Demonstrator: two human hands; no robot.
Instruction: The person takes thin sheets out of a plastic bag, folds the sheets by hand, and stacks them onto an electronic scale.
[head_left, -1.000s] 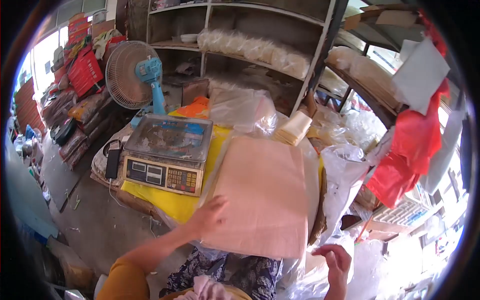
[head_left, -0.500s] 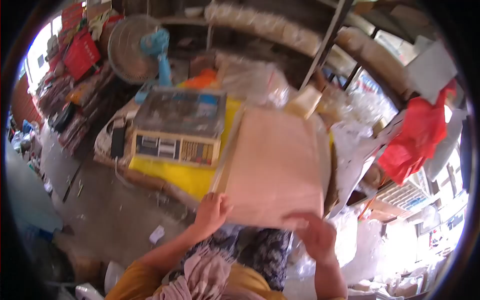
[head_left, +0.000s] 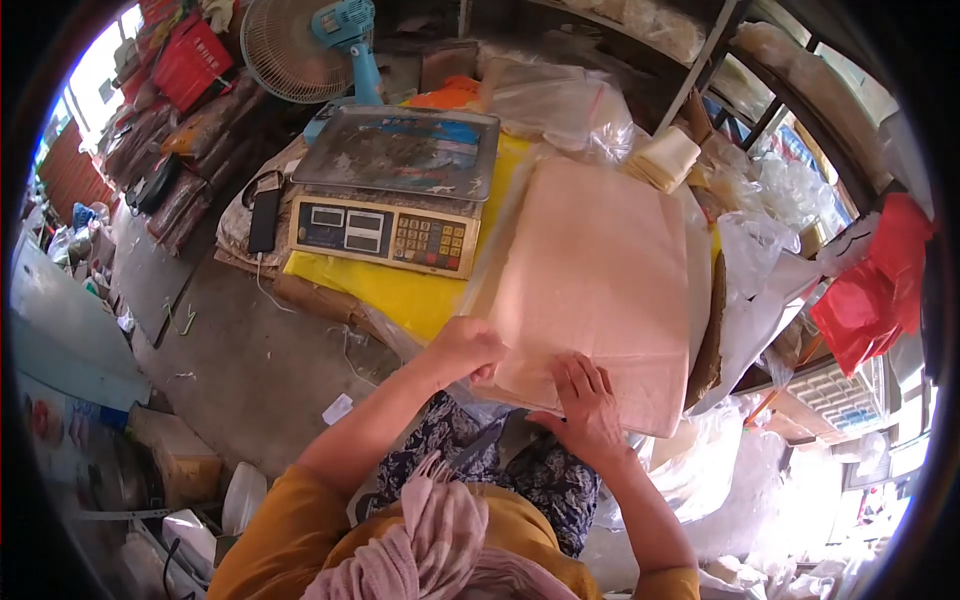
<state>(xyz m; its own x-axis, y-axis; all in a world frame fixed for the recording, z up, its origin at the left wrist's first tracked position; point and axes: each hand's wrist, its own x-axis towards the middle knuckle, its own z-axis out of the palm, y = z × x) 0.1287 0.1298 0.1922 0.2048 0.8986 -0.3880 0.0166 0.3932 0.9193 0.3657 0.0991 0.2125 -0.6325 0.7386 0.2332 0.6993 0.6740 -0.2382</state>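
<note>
A thick stack of flat pinkish-brown sheets lies on the table in front of me; I cannot tell whether they are paper or plastic bags. At its near left corner my left hand is closed, fingers curled over the edge. My right hand rests open along the near edge, its fingers lying flat on the top sheet and the thumb spread to the left. Clear plastic shows below the left corner, partly hidden by the hand.
A digital scale stands left of the stack on yellow sheeting, beside a phone with a cable. Behind are a blue fan and clear plastic bags. A red bag hangs at the right.
My view has shifted, so the table sits higher and further right. My right hand has come down flat onto the stack's near edge. The left hand stays at the corner.
</note>
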